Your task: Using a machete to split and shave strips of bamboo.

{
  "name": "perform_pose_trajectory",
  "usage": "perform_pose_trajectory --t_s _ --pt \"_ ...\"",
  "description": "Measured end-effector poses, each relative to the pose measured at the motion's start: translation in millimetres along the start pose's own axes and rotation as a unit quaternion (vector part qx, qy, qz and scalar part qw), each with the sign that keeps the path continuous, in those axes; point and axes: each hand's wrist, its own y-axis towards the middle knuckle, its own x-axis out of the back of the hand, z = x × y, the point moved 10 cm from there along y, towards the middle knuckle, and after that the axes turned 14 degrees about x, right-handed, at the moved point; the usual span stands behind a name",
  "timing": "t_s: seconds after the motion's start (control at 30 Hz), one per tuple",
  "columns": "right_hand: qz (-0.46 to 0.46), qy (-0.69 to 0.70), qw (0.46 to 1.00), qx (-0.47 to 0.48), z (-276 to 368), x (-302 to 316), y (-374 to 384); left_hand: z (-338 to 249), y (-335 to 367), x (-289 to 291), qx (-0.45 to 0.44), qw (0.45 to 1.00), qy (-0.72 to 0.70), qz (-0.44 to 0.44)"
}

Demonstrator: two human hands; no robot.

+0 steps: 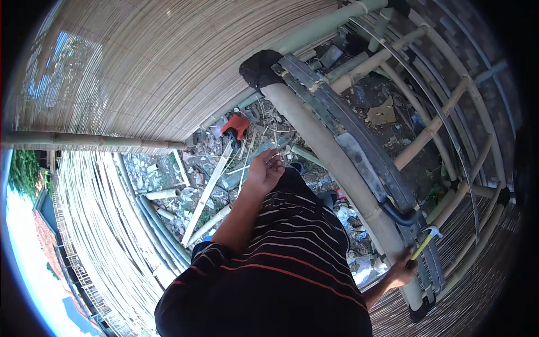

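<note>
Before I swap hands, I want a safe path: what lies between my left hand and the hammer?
In the head view, dark striped clothing, littered ground, the thick bamboo pole, then dark strips lie between left hand and hammer.

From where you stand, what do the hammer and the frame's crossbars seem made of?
Hammer: the head looks like bright metal, judging by its silvery glint; the yellow handle's material is unclear. Crossbars: probably bamboo, smooth and tan, with ringed joints.

A slatted screen (151, 62) is rising at upper left. A red-orange object (238, 126) is lying on littered ground (147, 175), near a pale plank (209, 191). Green leaves (23, 167) are showing leftward.
</note>
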Motion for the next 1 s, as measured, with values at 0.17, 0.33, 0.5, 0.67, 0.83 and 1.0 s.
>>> perform_pose_trajectory --t_s 0.17,0.33,0.5,0.67,0.83,1.0 --pt "0.01 -0.006 1.0 -0.026 -3.5 8.7 -13.0 -75.3 60.7 133.2 -0.064 0.991 -0.112 -0.039" --pt "-0.127 -0.053 0.987 -0.077 30.5 30.4 -60.0 -180.2 133.7 262.0 -0.179 0.984 -0.011 -0.006" --pt "-0.02 -0.077 0.997 -0.005 131.5 -45.6 -129.1 -233.9 176.0 333.8 -0.087 0.95 -0.071 -0.291" --pt "0.232 -0.088 0.962 0.115 249.0 -196.4 -200.6 -309.9 257.0 427.5 -0.067 0.908 0.068 -0.407" --pt "0.432 -0.155 0.872 0.172 280.2 -287.2 -264.7 -332.4 385.7 495.2 -0.03 0.87 0.176 -0.459" --pt "0.501 -0.249 0.819 0.127 251.6 -290.9 -292.2 -372.0 485.3 559.5 -0.077 0.812 0.323 -0.48"
